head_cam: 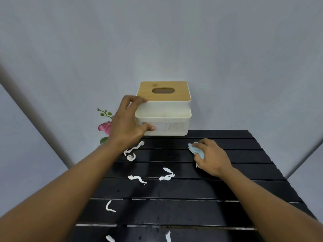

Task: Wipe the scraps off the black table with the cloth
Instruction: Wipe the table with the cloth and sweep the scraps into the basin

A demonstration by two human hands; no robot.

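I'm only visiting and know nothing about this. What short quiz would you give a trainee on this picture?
1. What does the right hand hold? A) a sponge B) a cloth C) a brush
2. True or false: the left hand grips the box.
3. Fill in: the white scraps lie on the black ____.

Key: 1 B; 2 true; 3 table.
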